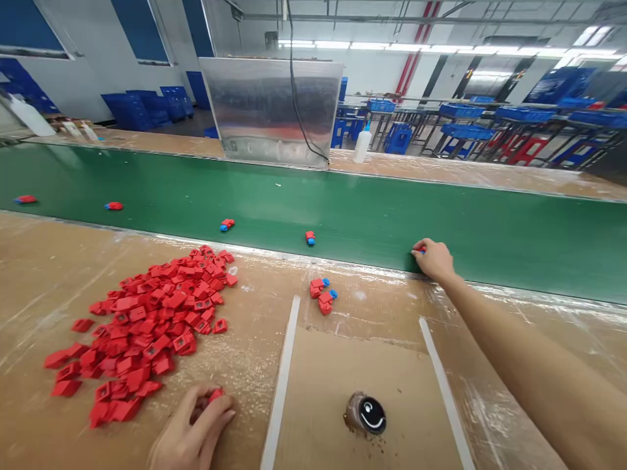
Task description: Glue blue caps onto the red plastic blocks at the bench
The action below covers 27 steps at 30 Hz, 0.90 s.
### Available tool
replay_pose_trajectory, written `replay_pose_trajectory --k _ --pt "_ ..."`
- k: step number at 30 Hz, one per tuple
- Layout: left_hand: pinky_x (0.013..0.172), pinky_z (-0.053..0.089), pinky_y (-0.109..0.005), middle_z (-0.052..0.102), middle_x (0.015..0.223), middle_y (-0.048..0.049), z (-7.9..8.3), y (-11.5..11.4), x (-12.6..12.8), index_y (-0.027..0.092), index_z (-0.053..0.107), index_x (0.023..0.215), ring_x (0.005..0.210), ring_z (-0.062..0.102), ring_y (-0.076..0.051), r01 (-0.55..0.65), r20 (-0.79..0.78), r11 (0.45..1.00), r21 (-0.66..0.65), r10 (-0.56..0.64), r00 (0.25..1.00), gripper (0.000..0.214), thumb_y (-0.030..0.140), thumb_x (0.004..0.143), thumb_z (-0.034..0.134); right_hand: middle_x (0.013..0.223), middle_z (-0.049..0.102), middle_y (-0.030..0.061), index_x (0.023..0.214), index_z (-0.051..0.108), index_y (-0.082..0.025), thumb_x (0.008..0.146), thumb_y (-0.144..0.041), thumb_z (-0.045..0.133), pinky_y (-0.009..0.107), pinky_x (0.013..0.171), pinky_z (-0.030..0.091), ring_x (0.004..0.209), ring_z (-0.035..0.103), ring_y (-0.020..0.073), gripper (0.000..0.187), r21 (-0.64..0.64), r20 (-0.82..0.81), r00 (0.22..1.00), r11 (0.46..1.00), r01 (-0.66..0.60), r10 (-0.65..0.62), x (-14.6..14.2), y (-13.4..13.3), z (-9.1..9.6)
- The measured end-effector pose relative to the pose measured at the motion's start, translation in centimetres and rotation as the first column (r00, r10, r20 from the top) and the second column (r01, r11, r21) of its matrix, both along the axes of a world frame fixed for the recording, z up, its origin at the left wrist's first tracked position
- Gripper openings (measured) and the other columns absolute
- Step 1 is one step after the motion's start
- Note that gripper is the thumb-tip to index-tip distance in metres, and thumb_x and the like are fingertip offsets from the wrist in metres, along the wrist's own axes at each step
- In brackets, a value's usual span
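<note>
At the near edge of the green belt [362, 209], our right hand [435, 260] has its thumb and fingertips closed on a small red-and-blue piece [421, 250], mostly hidden by the fingers. Low on the left, our left hand [193, 427] has its fingers curled shut around a red block [215, 395] above the table [249, 365].

We judge both to be hard plastic: light, stiff, hardly fragile, perhaps a little slippery on the smooth faces. A thumb-and-fingertip pinch across two flat red sides seems best, leaving the blue end free.

Beside the left hand spreads a heap of red blocks [161, 307], some showing square openings we could catch by the rim. Between our hands lie two red-and-blue pieces [323, 295], close together on the table, and nearer us a small pot [365, 412] stands on cardboard [323, 391].

As for writing, we can read none: the pot's dark top shows a white curve, perhaps glare, and the white bottle [362, 143] beyond the belt bears no legible label.
</note>
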<state>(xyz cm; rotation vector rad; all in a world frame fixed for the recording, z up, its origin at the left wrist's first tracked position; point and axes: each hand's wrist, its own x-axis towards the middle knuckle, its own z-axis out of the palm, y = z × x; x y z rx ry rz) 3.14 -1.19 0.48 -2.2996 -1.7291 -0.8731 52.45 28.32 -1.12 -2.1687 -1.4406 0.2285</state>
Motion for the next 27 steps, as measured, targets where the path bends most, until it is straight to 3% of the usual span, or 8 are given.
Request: replay_pose_trajectory --k 4,7,11,15,18,21,24,27 --pt "0.071 0.057 -0.020 0.072 0.093 -0.0040 -0.3 -0.6 0.4 0.025 0.071 0.094 0.078 0.073 -0.016 -0.002 0.118 0.998 -0.059 0.009 0.993 0.025 0.038 0.096 0.050 0.095 0.066 0.0086 0.106 0.061 -0.014 0.092 -0.030 0.061 0.043 0.086 0.049 0.091 0.063 0.0225 0.022 -0.022 -0.133 0.990 0.999 0.040 -0.043 2.0 -4.4 2.3" --pt "0.075 0.059 -0.024 0.073 0.096 -0.0042 -0.6 -1.1 1.1 0.024 0.068 0.107 0.082 0.072 -0.019 0.007 0.342 0.984 -0.178 0.055 0.938 0.023 0.037 0.090 0.060 0.096 0.070 0.0131 0.114 0.060 -0.012 0.088 -0.029 0.060 0.042 0.082 0.053 0.088 0.067 0.0258 0.031 -0.014 -0.287 0.957 0.999 -0.044 0.038 1.7 -10.4 4.5" --pt "0.072 0.060 -0.025 0.073 0.094 -0.0042 -0.1 -1.8 4.8 0.023 0.071 0.106 0.080 0.072 -0.018 0.200 0.688 0.906 -0.373 0.125 0.715 0.025 0.034 0.084 0.068 0.110 0.071 0.0102 0.112 0.065 -0.020 0.085 -0.046 0.062 0.037 0.089 0.054 0.101 0.068 0.0254 0.038 0.033 -0.468 0.847 0.963 -0.267 0.251 -1.7 -20.5 7.3" --pt "0.072 0.060 -0.027 0.074 0.095 -0.0068 0.5 -2.9 9.9 0.019 0.077 0.100 0.080 0.070 -0.018 0.329 0.892 0.879 -0.345 0.197 0.406 0.027 0.033 0.077 0.074 0.115 0.069 0.0110 0.111 0.063 -0.021 0.085 -0.053 0.066 0.041 0.096 0.052 0.104 0.066 0.0254 0.041 0.093 -0.625 0.673 0.894 -0.439 0.395 -6.7 -27.8 8.6" --pt "0.072 0.058 -0.026 0.075 0.088 -0.0071 0.3 -4.0 12.5 0.017 0.077 0.101 0.077 0.069 -0.017 0.413 0.926 0.834 -0.365 0.283 0.248 0.032 0.032 0.072 0.078 0.113 0.068 0.0106 0.110 0.061 -0.022 0.090 -0.051 0.063 0.040 0.091 0.054 0.096 0.069 0.0226 0.036 0.110 -0.665 0.604 0.858 -0.502 0.439 -9.5 -30.1 8.3" --pt "0.074 0.058 -0.027 0.076 0.090 -0.0086 -0.2 -4.8 13.2 0.016 0.077 0.104 0.080 0.069 -0.019 0.485 0.924 0.787 -0.381 0.338 0.178 0.037 0.033 0.072 0.079 0.110 0.069 0.0111 0.111 0.058 -0.021 0.092 -0.048 0.059 0.039 0.086 0.056 0.093 0.069 0.0220 0.033 0.107 -0.615 0.620 0.831 -0.546 0.487 -11.2 -30.7 7.7" --pt "0.082 0.058 -0.030 0.076 0.095 -0.0097 -0.6 -5.3 12.9 0.016 0.075 0.108 0.087 0.070 -0.020 0.529 0.933 0.772 -0.354 0.333 0.138 0.038 0.032 0.074 0.079 0.108 0.068 0.0102 0.111 0.059 -0.021 0.096 -0.041 0.054 0.041 0.082 0.056 0.091 0.068 0.0219 0.025 0.113 -0.371 0.706 0.784 -0.610 0.603 -12.1 -30.7 7.7" --pt "0.085 0.058 -0.030 0.075 0.098 -0.0087 -0.7 -5.5 12.5 0.018 0.075 0.107 0.090 0.071 -0.019 0.565 0.946 0.763 -0.315 0.301 0.121 0.033 0.029 0.076 0.078 0.104 0.066 0.0083 0.109 0.062 -0.022 0.097 -0.033 0.052 0.041 0.081 0.053 0.091 0.065 0.0222 0.019 0.110 -0.087 0.721 0.726 -0.678 0.687 -12.7 -30.3 8.0"
